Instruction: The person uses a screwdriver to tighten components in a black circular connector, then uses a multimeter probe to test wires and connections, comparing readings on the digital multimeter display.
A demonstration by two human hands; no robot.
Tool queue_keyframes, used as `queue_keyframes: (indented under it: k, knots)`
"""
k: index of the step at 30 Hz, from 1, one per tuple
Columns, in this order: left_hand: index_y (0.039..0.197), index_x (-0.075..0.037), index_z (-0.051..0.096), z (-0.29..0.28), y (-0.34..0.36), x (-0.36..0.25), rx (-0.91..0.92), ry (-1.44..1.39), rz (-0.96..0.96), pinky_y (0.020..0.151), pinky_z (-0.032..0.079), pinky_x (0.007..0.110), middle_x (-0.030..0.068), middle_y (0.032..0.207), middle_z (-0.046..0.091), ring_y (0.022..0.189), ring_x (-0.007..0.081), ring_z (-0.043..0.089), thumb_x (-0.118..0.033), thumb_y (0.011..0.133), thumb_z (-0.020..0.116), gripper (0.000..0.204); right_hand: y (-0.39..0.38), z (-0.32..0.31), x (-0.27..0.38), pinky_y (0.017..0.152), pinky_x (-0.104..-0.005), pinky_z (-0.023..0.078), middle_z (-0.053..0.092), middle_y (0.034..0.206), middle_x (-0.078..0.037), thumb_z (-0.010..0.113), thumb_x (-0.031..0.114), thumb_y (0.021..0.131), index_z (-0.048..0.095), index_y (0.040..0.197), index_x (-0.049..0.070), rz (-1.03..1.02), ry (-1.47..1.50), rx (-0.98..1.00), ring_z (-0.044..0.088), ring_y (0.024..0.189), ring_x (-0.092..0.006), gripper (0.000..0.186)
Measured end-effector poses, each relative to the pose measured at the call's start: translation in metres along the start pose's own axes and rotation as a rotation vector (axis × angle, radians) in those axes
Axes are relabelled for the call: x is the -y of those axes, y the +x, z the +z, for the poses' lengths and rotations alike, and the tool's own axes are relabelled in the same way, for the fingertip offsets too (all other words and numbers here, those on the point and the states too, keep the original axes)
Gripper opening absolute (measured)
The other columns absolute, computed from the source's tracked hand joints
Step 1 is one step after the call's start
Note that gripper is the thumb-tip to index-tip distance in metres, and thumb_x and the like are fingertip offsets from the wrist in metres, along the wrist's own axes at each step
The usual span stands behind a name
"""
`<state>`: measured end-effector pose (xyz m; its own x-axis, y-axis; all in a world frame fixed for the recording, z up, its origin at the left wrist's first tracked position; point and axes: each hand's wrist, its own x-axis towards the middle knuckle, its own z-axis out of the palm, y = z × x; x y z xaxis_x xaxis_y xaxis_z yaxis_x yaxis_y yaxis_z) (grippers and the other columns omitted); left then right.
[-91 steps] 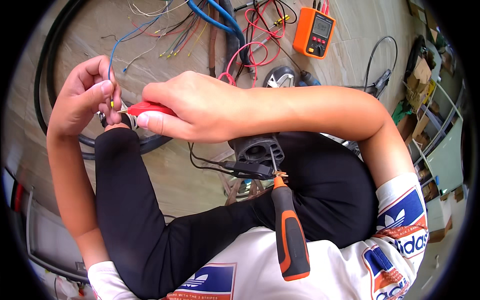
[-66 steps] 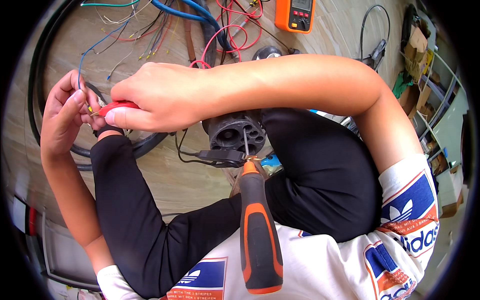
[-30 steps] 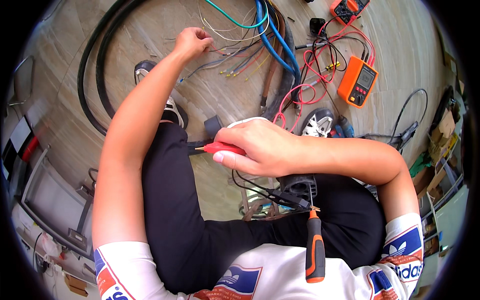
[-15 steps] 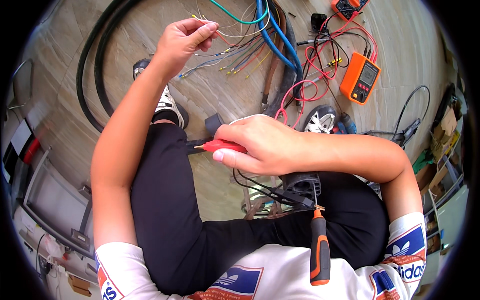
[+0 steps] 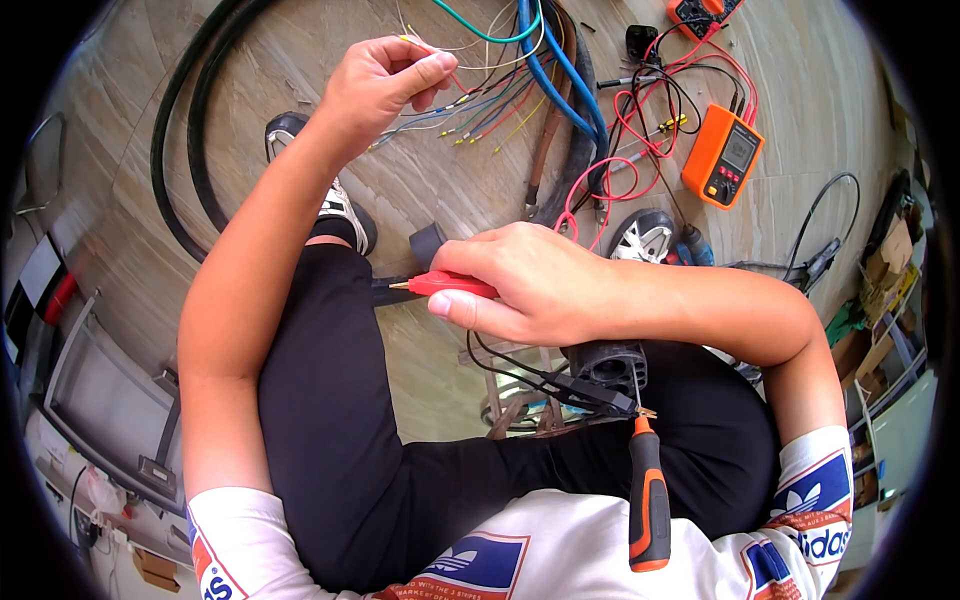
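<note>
My left hand [image 5: 392, 85] is closed in a pinch around a thin wire with a yellow tip, above a fan of loose coloured wires [image 5: 505, 105] on the floor. A red test probe [image 5: 462, 285] is gripped in my right hand [image 5: 540, 285], its bare metal point facing left over my knee. Below that hand, a black round connector [image 5: 608, 368] rests on my right thigh. The shaft of an orange-and-black screwdriver [image 5: 650, 505] reaches up to it. Clipped onto that shaft is a black alligator clip [image 5: 600, 395] with a cable.
An orange meter [image 5: 724, 155] lies at the right with red and black leads [image 5: 640, 130]. Another meter [image 5: 705, 10] sits at the top edge. Thick black cable [image 5: 200, 130] loops at the left, beside blue cables [image 5: 565, 70]. A roll of black tape [image 5: 428, 243] stands near my knee.
My left hand has shifted slightly to the right with the pinched wire, and some loose wire ends moved with it. My right hand and the probe stay almost still.
</note>
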<state>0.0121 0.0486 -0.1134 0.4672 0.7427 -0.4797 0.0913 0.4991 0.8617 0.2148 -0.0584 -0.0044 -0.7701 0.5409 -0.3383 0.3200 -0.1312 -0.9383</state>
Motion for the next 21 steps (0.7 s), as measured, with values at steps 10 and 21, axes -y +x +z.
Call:
queue_keyframes:
  k: [10,21]
  knots:
    - [0.102,-0.001,0.07,-0.042,-0.005,0.034,-0.112,0.153,-0.113,0.066,0.044,0.023,0.002,0.082,0.067,0.069,0.0079,0.056,-0.024,0.098,0.071,0.024,-0.002,0.0,0.002,0.069,-0.0537,0.05,0.064,0.073,-0.022,0.06,0.038,0.098,0.063,0.092,-0.001,0.005,0.014,0.012,0.065,0.074,-0.0439,0.039]
    - [0.095,-0.001,0.071,-0.059,-0.007,0.094,-0.138,0.601,-0.291,0.067,0.052,0.032,0.0075,0.081,0.071,0.071,0.0147,0.065,-0.024,0.091,0.071,0.024,-0.005,0.004,-0.003,0.068,-0.0522,0.051,0.066,0.073,-0.02,0.061,0.037,0.097,0.065,0.093,-0.001,-0.016,-0.101,0.044,0.066,0.073,-0.0425,0.039]
